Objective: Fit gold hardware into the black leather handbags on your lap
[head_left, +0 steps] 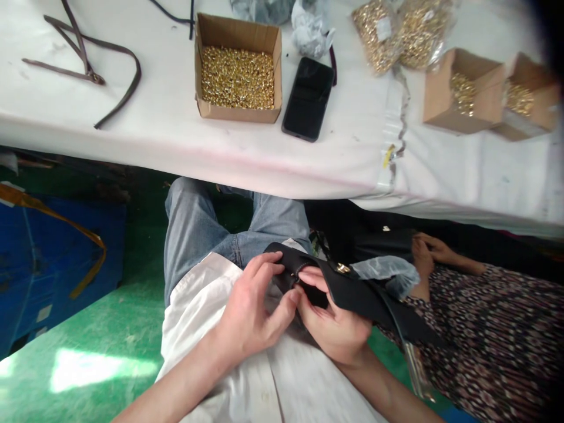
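Above my lap I hold a black handbag that looks like leather. It has a gold clasp, and clear plastic wrap covers part of it. My left hand has its fingers bent over the bag's left edge, with the thumb reaching toward the right fingertips. Inside the bag's opening, my right hand is closed on the black material, the flap lying over some of its fingers. Between the two hands is a small dark piece, too small to name.
A white-covered table holds a cardboard box of gold fittings, a black phone, dark straps, bags of gold pieces and smaller boxes. At right, a co-worker's hands hold black material. A blue box stands left.
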`<action>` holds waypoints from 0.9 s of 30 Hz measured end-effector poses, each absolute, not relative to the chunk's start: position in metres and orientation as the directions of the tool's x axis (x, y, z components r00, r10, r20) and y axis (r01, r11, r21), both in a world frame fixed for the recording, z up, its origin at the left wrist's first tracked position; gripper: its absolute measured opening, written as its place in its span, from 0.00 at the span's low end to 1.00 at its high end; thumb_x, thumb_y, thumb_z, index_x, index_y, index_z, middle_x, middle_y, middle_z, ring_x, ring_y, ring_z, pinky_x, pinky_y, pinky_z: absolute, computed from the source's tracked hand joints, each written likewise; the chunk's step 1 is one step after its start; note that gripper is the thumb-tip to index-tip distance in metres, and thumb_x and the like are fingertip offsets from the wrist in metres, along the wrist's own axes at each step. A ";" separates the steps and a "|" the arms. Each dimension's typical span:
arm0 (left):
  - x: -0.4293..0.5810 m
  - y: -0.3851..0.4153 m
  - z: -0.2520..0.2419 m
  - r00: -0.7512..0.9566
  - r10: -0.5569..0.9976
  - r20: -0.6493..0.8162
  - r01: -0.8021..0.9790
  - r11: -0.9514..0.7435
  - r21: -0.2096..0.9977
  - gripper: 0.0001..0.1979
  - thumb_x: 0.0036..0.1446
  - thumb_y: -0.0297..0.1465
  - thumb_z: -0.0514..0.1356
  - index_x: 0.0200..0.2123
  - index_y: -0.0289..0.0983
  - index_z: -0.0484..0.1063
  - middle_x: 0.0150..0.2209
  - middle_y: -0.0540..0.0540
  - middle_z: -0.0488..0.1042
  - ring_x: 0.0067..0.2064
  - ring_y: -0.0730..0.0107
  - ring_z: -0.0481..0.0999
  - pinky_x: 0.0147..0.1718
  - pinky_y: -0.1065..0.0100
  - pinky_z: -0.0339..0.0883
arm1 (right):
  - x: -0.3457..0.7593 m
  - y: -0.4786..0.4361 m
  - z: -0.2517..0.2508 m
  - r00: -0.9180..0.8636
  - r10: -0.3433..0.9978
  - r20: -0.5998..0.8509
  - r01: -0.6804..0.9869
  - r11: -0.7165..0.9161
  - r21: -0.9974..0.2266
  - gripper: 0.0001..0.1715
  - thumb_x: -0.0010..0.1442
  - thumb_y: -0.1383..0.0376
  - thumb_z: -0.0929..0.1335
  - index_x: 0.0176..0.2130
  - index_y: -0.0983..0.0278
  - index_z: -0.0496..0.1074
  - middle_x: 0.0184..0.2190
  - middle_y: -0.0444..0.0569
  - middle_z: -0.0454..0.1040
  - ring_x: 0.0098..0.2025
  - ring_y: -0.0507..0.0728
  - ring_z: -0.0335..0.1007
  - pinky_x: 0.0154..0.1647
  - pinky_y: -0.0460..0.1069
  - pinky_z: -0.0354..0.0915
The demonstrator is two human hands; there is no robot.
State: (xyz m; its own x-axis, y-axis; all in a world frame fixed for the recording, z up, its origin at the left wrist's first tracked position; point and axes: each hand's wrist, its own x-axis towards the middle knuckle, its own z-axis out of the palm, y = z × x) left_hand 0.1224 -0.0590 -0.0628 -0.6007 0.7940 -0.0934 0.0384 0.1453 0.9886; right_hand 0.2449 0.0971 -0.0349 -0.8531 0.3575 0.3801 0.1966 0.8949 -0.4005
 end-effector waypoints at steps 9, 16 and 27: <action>0.097 -0.062 -0.071 -0.458 0.888 -0.040 0.060 0.075 0.995 0.25 0.83 0.31 0.51 0.76 0.52 0.68 0.64 0.39 0.74 0.64 0.53 0.75 0.62 0.50 0.74 | 0.246 0.099 -0.036 -0.825 0.363 0.433 0.166 0.888 -0.429 0.21 0.62 0.78 0.80 0.51 0.63 0.83 0.47 0.48 0.88 0.48 0.56 0.87 0.60 0.50 0.78; 0.066 -0.042 -0.069 -0.413 0.910 -0.029 -0.026 0.020 0.999 0.09 0.78 0.35 0.63 0.55 0.44 0.82 0.70 0.38 0.73 0.74 0.46 0.69 0.73 0.43 0.69 | 0.243 0.100 -0.028 -0.819 0.399 0.412 0.154 0.845 -0.511 0.18 0.63 0.75 0.80 0.50 0.61 0.82 0.43 0.47 0.87 0.43 0.57 0.87 0.55 0.53 0.82; 0.099 -0.046 -0.052 -0.493 0.850 -0.185 -0.086 0.163 0.983 0.35 0.68 0.45 0.76 0.72 0.48 0.70 0.77 0.39 0.65 0.79 0.43 0.62 0.79 0.37 0.61 | 0.249 0.097 -0.036 -0.815 0.448 0.368 0.206 0.817 -0.538 0.12 0.67 0.70 0.79 0.49 0.60 0.82 0.46 0.48 0.87 0.46 0.58 0.86 0.57 0.53 0.81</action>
